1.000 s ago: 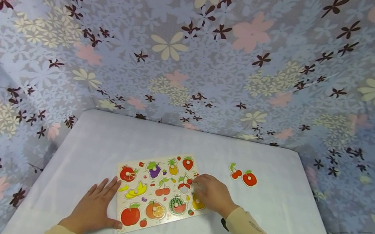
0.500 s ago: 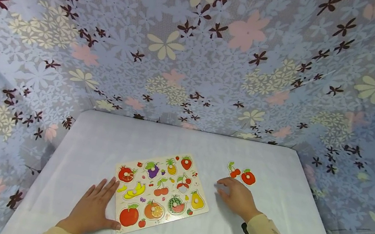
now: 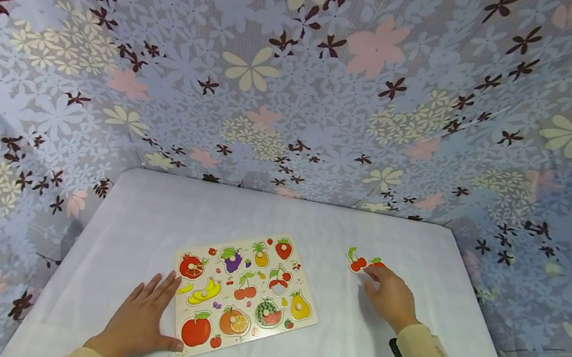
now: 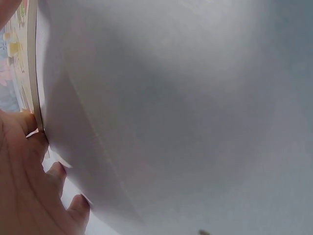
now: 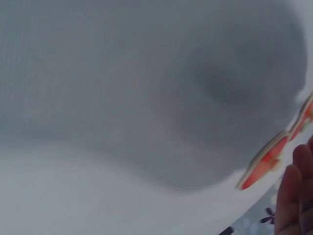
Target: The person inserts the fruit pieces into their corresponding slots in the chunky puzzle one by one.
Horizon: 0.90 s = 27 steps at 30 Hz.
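Note:
A wooden fruit puzzle board lies tilted on the white-covered table, bearing fruit pieces with small knobs. My left hand is spread flat along its left edge; the fingertips meet the board's side in the left wrist view. To the right of the board, my right hand reaches over a red fruit piece with a green leaf, hiding most of it. Beside that lies a cherry piece. In the right wrist view the fingers are extended just short of the red piece.
The table is covered in white cloth. Flowered fabric rises behind it and along both sides. Among the board's pieces are a pear, a watermelon and bananas.
My right hand has left the pear at the board's right edge and moved right, to the loose red piece. The left hand stays at the board's left edge.

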Motion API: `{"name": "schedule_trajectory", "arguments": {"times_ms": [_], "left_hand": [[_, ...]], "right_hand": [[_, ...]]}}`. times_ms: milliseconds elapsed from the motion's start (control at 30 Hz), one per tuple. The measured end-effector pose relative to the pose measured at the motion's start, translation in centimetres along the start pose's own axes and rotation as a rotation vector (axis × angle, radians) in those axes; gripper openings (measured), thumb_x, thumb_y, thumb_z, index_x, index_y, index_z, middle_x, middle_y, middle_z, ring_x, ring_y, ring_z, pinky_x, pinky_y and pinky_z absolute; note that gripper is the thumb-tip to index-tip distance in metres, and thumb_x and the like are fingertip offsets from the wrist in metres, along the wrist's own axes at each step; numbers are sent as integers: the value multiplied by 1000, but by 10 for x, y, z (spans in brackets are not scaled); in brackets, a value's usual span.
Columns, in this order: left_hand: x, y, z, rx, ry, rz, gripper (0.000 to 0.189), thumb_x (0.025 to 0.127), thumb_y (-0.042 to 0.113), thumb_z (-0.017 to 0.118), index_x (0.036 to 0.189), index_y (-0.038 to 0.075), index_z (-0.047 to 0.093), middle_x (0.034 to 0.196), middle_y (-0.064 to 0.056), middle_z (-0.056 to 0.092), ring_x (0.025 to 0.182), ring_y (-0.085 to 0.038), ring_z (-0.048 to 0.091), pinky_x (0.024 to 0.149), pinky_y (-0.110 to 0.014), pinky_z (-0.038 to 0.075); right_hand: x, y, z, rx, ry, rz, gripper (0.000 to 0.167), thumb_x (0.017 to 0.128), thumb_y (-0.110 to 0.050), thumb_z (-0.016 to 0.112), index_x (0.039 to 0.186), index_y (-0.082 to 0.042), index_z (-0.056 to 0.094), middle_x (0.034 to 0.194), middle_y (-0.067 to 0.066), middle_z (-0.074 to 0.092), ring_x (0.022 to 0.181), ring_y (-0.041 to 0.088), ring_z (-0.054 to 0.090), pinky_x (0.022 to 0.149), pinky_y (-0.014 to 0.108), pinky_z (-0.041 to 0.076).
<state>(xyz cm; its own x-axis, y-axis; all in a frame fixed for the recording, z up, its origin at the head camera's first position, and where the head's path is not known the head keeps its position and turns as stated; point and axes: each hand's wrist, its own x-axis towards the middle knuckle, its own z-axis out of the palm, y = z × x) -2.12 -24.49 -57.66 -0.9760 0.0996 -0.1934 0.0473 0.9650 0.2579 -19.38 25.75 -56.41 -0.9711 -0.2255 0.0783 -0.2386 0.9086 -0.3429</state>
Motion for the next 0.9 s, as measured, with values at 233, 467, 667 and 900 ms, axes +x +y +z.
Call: {"name": "schedule_trajectory", "arguments": {"times_ms": [233, 467, 667, 900], "left_hand": [[0, 1, -2, -6, -15, 0, 135, 55, 87, 69, 157, 9, 31, 163, -11, 24, 148, -39, 19, 116, -63, 15], [0, 1, -1, -12, -17, -7, 135, 54, 87, 70, 157, 9, 30, 163, -10, 24, 148, -38, 18, 116, -63, 14], [0, -1, 0, 1, -12, -11, 136, 53, 87, 69, 157, 9, 30, 163, -10, 24, 148, -38, 18, 116, -63, 14], [0, 0, -2, -3, -8, -2, 135, 54, 87, 69, 157, 9, 31, 162, -10, 25, 148, -38, 20, 116, -62, 16]], "right_hand": [[8, 12, -2, -29, 25, 42, 31, 88, -18, 77, 116, -6, 71, 106, 12, 70, 84, 27, 66, 70, 47, 58], [15, 19, -1, -68, 13, 95, 34, 87, -15, 77, 118, -6, 69, 110, 15, 67, 77, 25, 58, 63, 42, 55], [17, 25, 6, -98, 11, 144, 36, 89, -17, 75, 121, -3, 68, 127, 20, 58, 106, 37, 58, 83, 55, 54], [21, 28, 13, -112, 2, 172, 34, 92, -18, 72, 120, 0, 68, 126, 23, 58, 113, 42, 55, 89, 59, 51]]}}
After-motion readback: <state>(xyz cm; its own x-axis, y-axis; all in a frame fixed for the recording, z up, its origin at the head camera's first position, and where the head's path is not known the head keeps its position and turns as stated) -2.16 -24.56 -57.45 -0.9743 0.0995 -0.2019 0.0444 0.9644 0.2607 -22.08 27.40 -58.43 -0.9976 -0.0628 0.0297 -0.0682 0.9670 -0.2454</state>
